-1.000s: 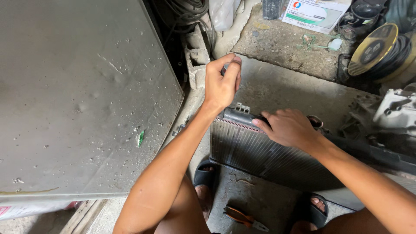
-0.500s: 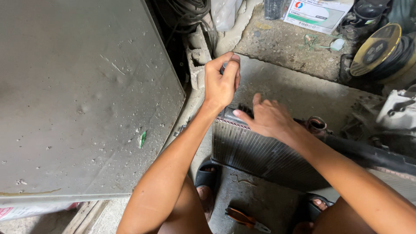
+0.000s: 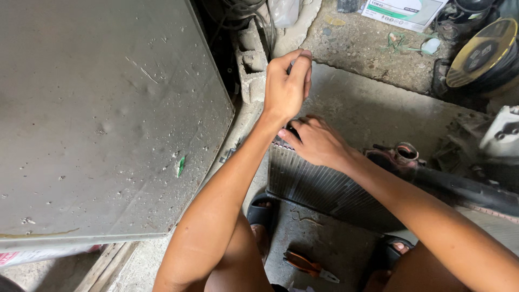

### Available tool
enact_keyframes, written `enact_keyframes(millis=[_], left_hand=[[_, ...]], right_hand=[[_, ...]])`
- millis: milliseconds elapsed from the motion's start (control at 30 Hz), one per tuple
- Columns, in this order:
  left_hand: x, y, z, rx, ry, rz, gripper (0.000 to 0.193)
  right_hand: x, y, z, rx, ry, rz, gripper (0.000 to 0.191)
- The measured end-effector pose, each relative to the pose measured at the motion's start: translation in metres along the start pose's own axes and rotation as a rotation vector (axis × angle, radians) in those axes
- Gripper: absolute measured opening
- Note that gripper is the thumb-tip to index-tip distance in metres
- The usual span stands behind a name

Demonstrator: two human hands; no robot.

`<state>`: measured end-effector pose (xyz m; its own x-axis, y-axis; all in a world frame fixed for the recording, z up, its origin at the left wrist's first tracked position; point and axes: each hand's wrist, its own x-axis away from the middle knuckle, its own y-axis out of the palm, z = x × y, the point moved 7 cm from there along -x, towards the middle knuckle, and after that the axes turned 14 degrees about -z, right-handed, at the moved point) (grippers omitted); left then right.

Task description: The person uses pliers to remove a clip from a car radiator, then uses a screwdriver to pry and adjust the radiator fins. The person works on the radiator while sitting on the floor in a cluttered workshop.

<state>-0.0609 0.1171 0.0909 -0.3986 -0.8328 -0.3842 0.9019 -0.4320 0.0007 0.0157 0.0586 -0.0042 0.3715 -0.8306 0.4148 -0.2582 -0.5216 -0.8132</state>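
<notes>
Two hands are working at the top edge of a finned radiator [image 3: 324, 186] that is standing on the concrete floor between the person's feet. Going from the left: a large grey metal sheet [image 3: 97, 119] is lying flat, with a green scrap [image 3: 181, 165] on it. Beside it the left hand [image 3: 286, 86] is staying raised just above the radiator's upper left corner, fingers bunched and pinching something small at the fingertips; what it is I cannot tell. The right hand [image 3: 319, 141] is sliding leftward along the top edge, from the middle a second ago to the corner under the left hand, fingers now curled onto the edge, so the effort seems to be closing on that corner. Orange-handled pliers [image 3: 308, 266] are lying untouched below, and a yellow disc [image 3: 481, 51] is sitting far right.
</notes>
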Motion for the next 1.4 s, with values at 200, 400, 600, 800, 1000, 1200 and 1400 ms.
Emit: enact_keyframes(millis=[200, 400, 600, 800, 1000, 1200, 1400], left_hand=[[-0.012, 0.000, -0.008, 0.024, -0.015, 0.011, 0.039], [-0.019, -0.001, -0.015, 0.003, -0.033, 0.006, 0.040], [-0.023, -0.001, -0.020, -0.045, -0.093, -0.003, 0.038], [-0.028, 0.008, -0.014, -0.299, -0.104, 0.022, 0.039], [-0.018, 0.011, 0.000, -0.308, -0.022, 0.046, 0.036], [-0.013, 0.011, 0.004, -0.204, -0.040, 0.038, 0.038], [-0.013, 0.007, 0.001, -0.247, -0.060, 0.062, 0.039]], right_hand=[[-0.004, 0.004, -0.001, 0.019, -0.130, 0.123, 0.061], [-0.004, -0.001, -0.001, -0.009, -0.097, 0.135, 0.059], [-0.002, -0.003, -0.004, -0.017, -0.084, 0.122, 0.061], [-0.006, 0.002, 0.002, 0.026, -0.092, 0.151, 0.061], [-0.010, 0.011, 0.007, 0.045, -0.075, 0.090, 0.056], [-0.003, 0.008, 0.001, 0.009, -0.137, 0.153, 0.053], [-0.001, 0.005, -0.003, 0.012, -0.136, 0.149, 0.054]])
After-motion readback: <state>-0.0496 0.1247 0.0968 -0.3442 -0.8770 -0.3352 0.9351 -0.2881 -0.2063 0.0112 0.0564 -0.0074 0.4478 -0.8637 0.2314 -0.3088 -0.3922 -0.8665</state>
